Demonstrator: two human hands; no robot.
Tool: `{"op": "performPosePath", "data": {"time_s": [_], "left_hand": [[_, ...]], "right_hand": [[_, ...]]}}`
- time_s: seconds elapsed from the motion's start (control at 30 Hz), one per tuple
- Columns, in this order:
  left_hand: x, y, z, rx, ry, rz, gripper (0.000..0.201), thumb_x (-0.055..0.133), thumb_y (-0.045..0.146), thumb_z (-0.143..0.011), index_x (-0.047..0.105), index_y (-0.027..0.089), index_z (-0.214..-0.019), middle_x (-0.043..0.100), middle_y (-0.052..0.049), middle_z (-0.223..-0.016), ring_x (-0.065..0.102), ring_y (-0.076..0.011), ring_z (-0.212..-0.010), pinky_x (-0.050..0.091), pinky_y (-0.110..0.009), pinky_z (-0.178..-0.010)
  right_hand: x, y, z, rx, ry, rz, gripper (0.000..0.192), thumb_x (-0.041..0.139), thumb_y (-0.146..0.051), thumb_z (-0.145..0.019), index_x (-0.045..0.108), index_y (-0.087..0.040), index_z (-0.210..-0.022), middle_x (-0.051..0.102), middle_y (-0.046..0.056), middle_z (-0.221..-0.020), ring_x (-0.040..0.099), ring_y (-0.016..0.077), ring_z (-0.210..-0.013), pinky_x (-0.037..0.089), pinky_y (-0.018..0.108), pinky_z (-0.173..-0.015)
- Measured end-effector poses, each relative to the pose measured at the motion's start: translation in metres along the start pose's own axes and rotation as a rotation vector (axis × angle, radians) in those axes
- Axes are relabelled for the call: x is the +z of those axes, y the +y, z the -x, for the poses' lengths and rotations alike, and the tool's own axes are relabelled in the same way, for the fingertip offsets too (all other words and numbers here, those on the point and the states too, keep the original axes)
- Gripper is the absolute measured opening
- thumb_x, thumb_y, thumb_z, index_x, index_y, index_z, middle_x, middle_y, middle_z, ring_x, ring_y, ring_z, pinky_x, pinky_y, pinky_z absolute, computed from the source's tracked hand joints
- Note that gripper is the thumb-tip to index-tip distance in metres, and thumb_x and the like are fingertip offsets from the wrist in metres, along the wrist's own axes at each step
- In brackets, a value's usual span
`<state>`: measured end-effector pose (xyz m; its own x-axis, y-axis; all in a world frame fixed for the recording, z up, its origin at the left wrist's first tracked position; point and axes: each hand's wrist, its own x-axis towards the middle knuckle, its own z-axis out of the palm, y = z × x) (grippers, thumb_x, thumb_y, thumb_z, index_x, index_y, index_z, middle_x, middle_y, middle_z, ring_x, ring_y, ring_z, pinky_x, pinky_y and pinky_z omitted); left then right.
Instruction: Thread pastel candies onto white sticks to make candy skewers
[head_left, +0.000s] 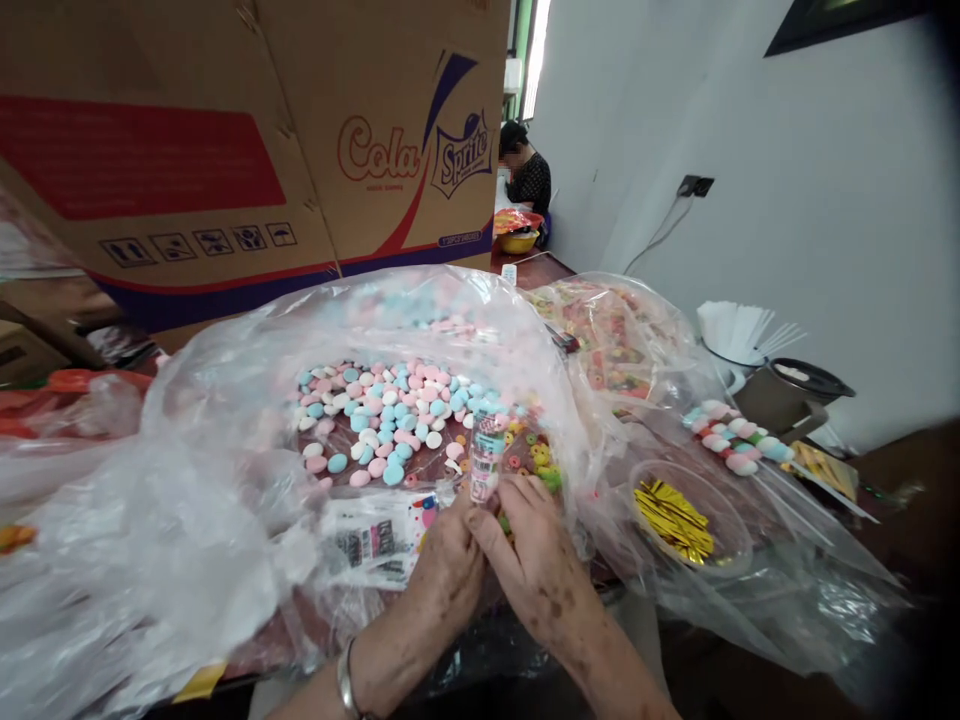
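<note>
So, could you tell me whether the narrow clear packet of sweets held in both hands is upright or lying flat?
Upright: the narrow clear packet stands on end above both hands, left hand and right hand.

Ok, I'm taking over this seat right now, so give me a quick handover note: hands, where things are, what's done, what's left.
Left hand and right hand: together pinching a narrow clear candy packet, held upright.
Loose pastel candies lie in the open plastic bag just beyond the hands; gold twist ties sit in a clear bowl on the right.
Done: a filled candy stick lies right.
Left: many candies are still loose; whether the held packet is closed cannot be told.
</note>
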<state>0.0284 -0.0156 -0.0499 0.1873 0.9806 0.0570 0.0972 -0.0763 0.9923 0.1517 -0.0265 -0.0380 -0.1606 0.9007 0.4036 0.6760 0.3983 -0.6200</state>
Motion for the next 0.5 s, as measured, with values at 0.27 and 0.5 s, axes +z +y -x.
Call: {"op": "performPosePath", "data": {"time_s": [0.27, 0.5], "left_hand": [[-0.014, 0.013, 0.017, 0.008, -0.275, -0.359, 0.023, 0.048, 0.03, -0.094, 0.059, 0.017, -0.109, 0.071, -0.014, -0.106, 0.066, -0.0271, -0.093, 0.051, -0.037, -0.082], [-0.054, 0.089, 0.014, 0.254, -0.286, -0.6, 0.028, 0.043, 0.034, -0.098, 0.07, 0.025, -0.095, 0.074, -0.003, -0.087, 0.067, -0.0197, -0.079, 0.051, -0.026, -0.072]], "right_hand": [[0.006, 0.011, -0.006, -0.052, -0.03, 0.041, 0.024, 0.036, -0.018, -0.097, 0.047, -0.022, -0.075, 0.061, 0.004, -0.077, 0.057, 0.0192, -0.075, 0.045, 0.032, -0.071], [0.003, 0.008, -0.011, -0.387, -0.088, 0.389, 0.012, 0.046, -0.017, -0.094, 0.055, -0.019, -0.087, 0.062, 0.003, -0.074, 0.053, 0.0188, -0.063, 0.036, 0.032, -0.058]]}}
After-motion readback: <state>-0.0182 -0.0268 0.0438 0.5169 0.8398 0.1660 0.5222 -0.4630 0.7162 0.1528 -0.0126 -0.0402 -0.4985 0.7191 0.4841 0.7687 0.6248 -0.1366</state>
